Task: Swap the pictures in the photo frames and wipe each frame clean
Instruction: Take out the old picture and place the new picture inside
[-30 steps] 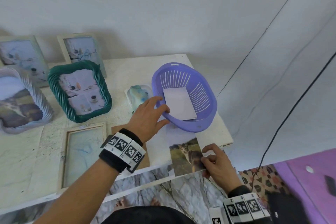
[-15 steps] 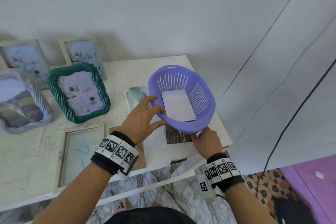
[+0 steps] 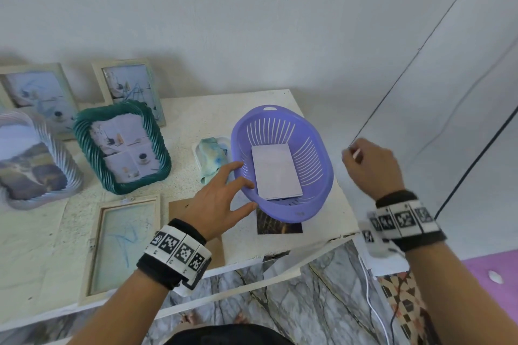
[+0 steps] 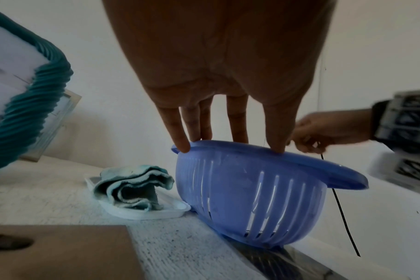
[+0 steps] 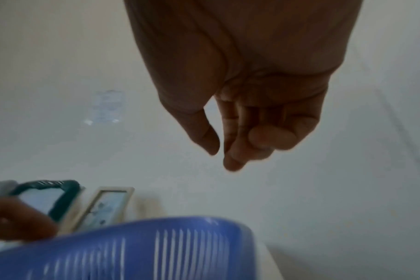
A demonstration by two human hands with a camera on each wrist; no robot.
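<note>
A white desk (image 3: 213,109) is standing against a pale wall. At its right front corner the left hand (image 3: 217,204), fingers straight, is tipping the purple basket (image 3: 316,176), apparently to trap the photo (image 3: 280,225) underneath. The right hand (image 3: 372,168) is hovering empty, loosely curled.

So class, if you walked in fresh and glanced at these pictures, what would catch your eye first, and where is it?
First the purple basket near the table's right edge, a white card lying in it and the left hand touching its rim. Next the green twisted frame standing to the left. A photo pokes out from under the basket, at the front.
</note>
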